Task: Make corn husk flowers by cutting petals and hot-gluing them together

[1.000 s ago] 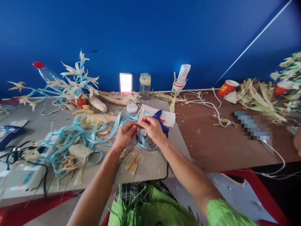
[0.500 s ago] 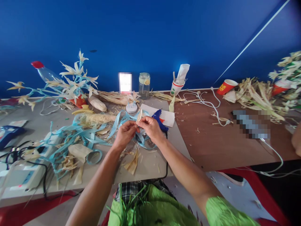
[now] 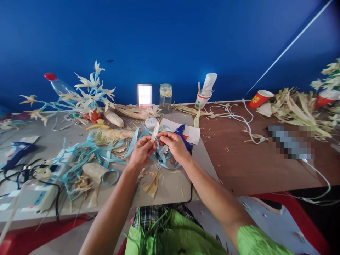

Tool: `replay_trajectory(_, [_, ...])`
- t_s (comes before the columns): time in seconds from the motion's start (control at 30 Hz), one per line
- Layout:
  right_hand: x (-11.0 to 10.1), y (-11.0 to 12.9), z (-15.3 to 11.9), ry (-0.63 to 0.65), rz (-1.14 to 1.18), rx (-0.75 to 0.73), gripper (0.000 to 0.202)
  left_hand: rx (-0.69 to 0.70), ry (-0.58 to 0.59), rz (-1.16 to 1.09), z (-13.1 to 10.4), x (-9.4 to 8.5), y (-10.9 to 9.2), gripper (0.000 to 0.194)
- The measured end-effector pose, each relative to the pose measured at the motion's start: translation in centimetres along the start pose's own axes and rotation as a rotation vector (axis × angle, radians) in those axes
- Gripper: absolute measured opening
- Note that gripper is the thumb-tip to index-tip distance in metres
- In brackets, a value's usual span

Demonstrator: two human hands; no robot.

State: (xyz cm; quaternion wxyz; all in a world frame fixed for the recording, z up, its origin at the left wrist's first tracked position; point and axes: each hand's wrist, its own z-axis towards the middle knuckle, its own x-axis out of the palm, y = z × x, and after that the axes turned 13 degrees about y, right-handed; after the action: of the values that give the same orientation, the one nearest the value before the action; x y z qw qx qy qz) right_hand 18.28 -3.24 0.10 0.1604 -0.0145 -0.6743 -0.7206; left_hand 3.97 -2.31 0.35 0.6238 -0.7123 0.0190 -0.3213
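A small pale piece of husk (image 3: 155,130) stands up from the closed fingertips of my left hand (image 3: 142,151), over the middle of the table. Close beside it, my right hand (image 3: 174,143) has its thumb and fingers pinched together; what they hold, if anything, is too small to make out. Light blue ribbon (image 3: 136,140) lies loosely beneath and around both hands. Just right of my right hand is a blue glue gun (image 3: 183,136) on a white sheet (image 3: 195,134). A white round base (image 3: 151,123) stands behind my hands.
Blue ribbon-wrapped stems with husk flowers (image 3: 87,92) stand at the back left. A cardboard-like tube (image 3: 94,171), a power strip (image 3: 45,194) and another blue glue gun (image 3: 20,152) lie left. A glass jar (image 3: 165,99), paper cup (image 3: 202,100) and dried husks (image 3: 294,106) line the back.
My hands have drawn slightly apart, and the husk piece now shows more upright in my left fingers. The whole view has shifted a little, with the table things appearing farther right.
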Motion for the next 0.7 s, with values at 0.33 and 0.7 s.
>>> replay_trajectory(0.33, [0.1,-0.3,0.1,0.073,-0.162,-0.08,0.016,-0.027,0.019,0.102,0.0,0.2,0.4,0.028])
replay_trajectory(0.7, [1.5,-0.8,0.0,0.012,-0.051,-0.053,0.025,0.079,-0.094,0.421,0.0,0.4,1.1,0.017])
